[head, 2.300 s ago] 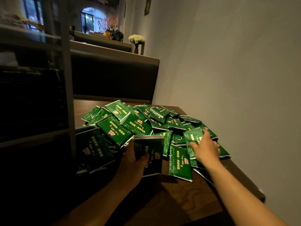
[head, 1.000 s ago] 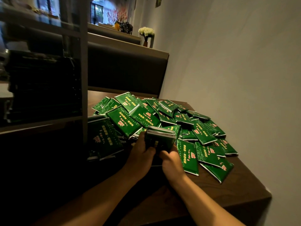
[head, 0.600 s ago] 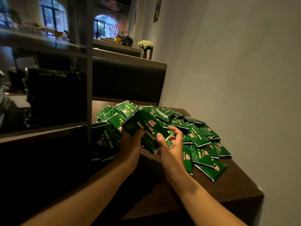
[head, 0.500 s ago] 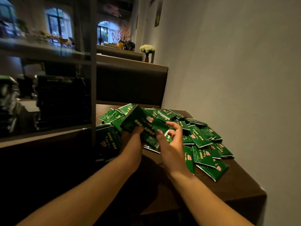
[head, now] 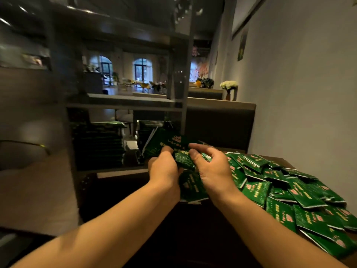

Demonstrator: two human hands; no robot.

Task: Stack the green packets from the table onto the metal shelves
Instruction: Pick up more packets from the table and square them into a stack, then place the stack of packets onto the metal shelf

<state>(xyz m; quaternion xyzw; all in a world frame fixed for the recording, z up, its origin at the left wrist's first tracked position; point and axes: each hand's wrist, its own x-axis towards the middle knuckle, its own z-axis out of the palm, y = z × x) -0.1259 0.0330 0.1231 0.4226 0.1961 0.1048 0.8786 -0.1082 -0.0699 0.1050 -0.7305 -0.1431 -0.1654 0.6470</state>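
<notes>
While both arms reach forward side by side, the left hand [head: 164, 169] grips a bundle of green packets [head: 170, 146], its fingers curled round the lower edge and its thumb on top. The bundle is held tilted in the air just in front of the metal shelves [head: 123, 102], with its far end close to the upright post. The right hand [head: 212, 169] is just beside the left, thumb and fingers half bent; its fingertips touch the near corner of the bundle, but I cannot tell whether its grip is closed on the bundle or only steadying it.

To the right, a loose heap of packets [head: 289, 192] covers the dark wooden table [head: 193, 238], lying flat and overlapping all the way to the pale wall. On the lower shelf behind the hands stand two stacks of packets [head: 100, 144], one to the left and another partly hidden by the bundle. Farther back, white flowers [head: 229, 85] sit in a vase on a ledge by the wall. Much of the shelf frame is blurred.
</notes>
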